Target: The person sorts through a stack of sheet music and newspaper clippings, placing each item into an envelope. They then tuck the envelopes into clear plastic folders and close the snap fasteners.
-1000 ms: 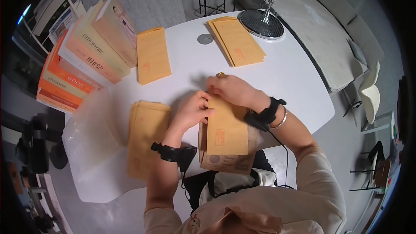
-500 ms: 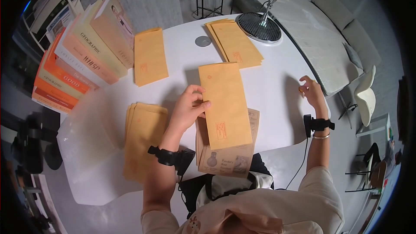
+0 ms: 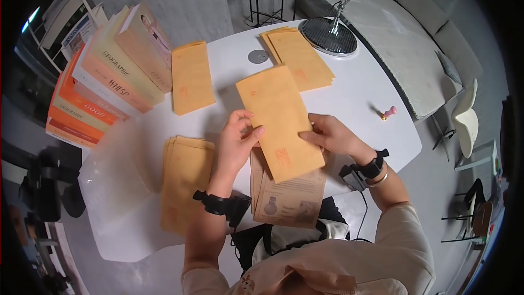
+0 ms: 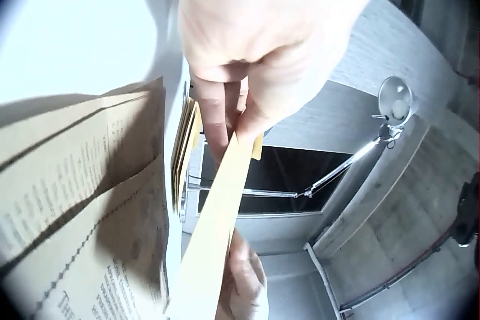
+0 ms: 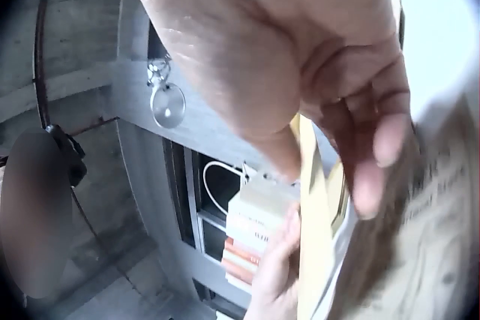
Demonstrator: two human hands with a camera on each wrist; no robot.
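Note:
Both hands hold a yellow-brown paper envelope [image 3: 281,125] with a small red printed block near its lower end. My left hand [image 3: 238,139] pinches its left edge between thumb and fingers. On the opposite edge, my right hand [image 3: 334,134] grips it, thumb on top. The left wrist view shows the envelope [image 4: 217,222] edge-on, above the table. Beneath it lie printed brown paper sheets [image 3: 286,202], partly covered by it. To the right, a small stamp with a pink handle and gold-coloured end [image 3: 389,113] is on the table.
More envelopes lie in stacks at the near left [image 3: 186,186], back left [image 3: 192,79] and back right [image 3: 305,63]. Books [image 3: 103,76] stand along the left side, near a translucent sheet [image 3: 117,169]. A lamp base [image 3: 329,35] sits at the table's far edge.
My right hand moved out to the right, left the pink-handled stamp on the table, and came back to grip the envelope. The envelope has been lifted and tilted off the printed sheets.

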